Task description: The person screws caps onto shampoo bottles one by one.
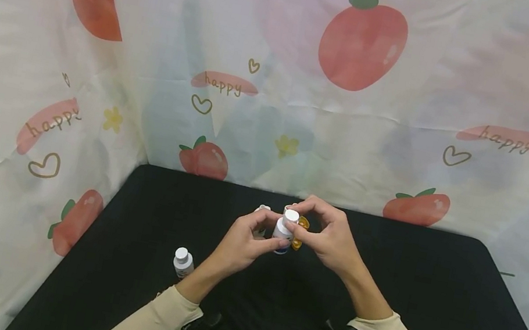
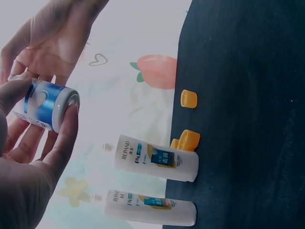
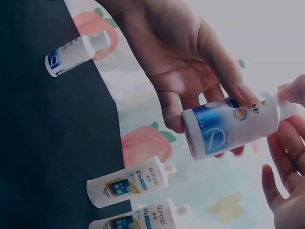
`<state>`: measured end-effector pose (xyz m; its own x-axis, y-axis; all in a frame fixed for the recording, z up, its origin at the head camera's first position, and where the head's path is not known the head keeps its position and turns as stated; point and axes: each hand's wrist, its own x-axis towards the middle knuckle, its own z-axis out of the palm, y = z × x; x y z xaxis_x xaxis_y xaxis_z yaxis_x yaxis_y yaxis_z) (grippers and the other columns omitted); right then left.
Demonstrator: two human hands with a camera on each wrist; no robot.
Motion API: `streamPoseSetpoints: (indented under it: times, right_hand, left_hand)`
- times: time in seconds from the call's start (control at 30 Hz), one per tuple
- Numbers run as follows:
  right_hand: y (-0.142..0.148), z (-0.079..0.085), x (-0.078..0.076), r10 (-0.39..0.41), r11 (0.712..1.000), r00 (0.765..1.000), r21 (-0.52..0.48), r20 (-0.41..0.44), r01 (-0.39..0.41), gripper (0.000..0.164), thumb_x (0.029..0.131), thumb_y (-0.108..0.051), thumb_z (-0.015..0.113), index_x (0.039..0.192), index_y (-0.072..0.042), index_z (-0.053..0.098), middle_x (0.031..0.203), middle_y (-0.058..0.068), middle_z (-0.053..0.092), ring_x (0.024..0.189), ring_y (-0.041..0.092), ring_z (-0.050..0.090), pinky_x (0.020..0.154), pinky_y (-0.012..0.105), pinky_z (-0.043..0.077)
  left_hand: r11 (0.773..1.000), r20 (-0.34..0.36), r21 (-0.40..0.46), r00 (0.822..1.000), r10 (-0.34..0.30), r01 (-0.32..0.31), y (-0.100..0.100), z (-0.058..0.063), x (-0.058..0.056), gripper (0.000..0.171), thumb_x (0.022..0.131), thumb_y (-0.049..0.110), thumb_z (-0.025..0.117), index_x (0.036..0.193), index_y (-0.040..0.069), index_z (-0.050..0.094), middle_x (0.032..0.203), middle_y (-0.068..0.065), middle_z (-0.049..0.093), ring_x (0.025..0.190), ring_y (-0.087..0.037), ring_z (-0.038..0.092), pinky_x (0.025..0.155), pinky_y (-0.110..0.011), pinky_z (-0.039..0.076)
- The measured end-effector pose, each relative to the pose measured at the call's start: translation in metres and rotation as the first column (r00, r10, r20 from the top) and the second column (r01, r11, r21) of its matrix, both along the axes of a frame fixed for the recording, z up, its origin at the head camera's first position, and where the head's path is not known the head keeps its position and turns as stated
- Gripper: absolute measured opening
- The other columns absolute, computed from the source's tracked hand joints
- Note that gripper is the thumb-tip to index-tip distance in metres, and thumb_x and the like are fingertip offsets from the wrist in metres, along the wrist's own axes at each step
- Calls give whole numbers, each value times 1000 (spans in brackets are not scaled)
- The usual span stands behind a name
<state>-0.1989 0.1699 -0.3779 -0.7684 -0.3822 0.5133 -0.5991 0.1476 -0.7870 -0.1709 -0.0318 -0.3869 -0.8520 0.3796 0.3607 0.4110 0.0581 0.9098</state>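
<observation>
In the head view, a small white Dove bottle (image 1: pixel 283 231) with a blue lower label is held upright between both hands over the table. My left hand (image 1: pixel 241 242) grips the lower body, its thumb across the label in the right wrist view, where the blue Dove label (image 3: pixel 214 129) shows. At the white cap (image 1: pixel 291 216), my right hand (image 1: pixel 333 241) pinches with thumb and fingers. The right wrist view shows those fingertips (image 3: pixel 293 90) right at the cap end. A second Dove bottle (image 1: pixel 183 262) stands capped beside my left forearm.
Behind the hands, two white REPAND bottles (image 2: pixel 157 160) stand side by side on the black table (image 1: pixel 140 208). Several orange cap-like pieces (image 2: pixel 189 98) lie close to them. A printed cloth (image 1: pixel 285 45) hangs along the table's back and left sides.
</observation>
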Motion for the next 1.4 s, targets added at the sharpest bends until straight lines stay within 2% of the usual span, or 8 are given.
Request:
streamPoseSetpoints:
  times: [0.13,0.3,0.43,0.7,0.9,1.13,1.27,1.4]
  right_hand:
    - [0,1,1,-17,1000,1000,-1,9,17,25,82,-1,73,104,-12,67,98,4,64,94,18,60,91,31,47]
    - [-3,13,9,-17,1000,999,7,38,16,25,83,3,70,106,-6,66,100,9,64,96,16,60,90,27,47]
    - [-3,21,14,-6,999,998,40,57,3,27,85,1,69,111,-3,65,105,10,65,100,14,59,91,26,46]
    - [-2,22,16,-36,998,997,56,66,32,26,83,0,71,109,-3,66,105,10,66,102,13,59,95,29,44]
    - [-5,25,20,-108,991,994,75,23,106,26,81,-3,75,106,-5,68,103,7,66,102,14,58,95,27,43]
    - [-6,23,21,-144,987,990,68,6,143,24,79,-4,77,103,-5,70,102,6,66,101,17,58,95,28,41]
    - [-7,21,20,-141,989,990,52,16,140,24,80,-3,76,103,-4,70,102,7,66,101,19,57,94,29,41]
    - [-7,21,19,-105,994,994,37,39,103,25,81,-2,74,105,-4,67,105,8,65,101,17,56,93,27,43]
  left_hand:
    - [999,-7,-39,1000,16,-16,0,5,2,36,84,7,73,118,3,62,110,-11,65,101,-20,62,76,-20,52]
    - [997,5,-75,1000,-3,3,0,8,2,38,86,9,71,121,2,60,111,-11,64,102,-20,62,80,-21,51]
    - [997,12,-75,1000,-2,3,-1,8,1,39,86,10,72,123,3,59,111,-11,62,103,-22,61,81,-23,51]
    - [998,58,-57,998,-17,21,-1,4,-1,42,86,10,71,126,5,58,113,-10,64,105,-20,61,83,-25,51]
    - [998,-4,-62,1000,5,-6,-1,4,2,37,85,8,72,120,3,61,109,-11,66,100,-18,62,84,-32,53]
    - [994,-47,-79,996,70,-73,1,6,6,34,84,7,74,116,3,63,106,-11,66,96,-16,62,81,-22,50]
    - [990,-83,-87,991,105,-112,3,-12,-4,35,82,14,76,115,10,64,104,-5,67,93,-14,61,76,-22,50]
    - [991,-96,-82,991,94,-102,2,-23,-12,39,82,24,76,119,19,63,105,1,66,91,-11,59,71,-22,50]
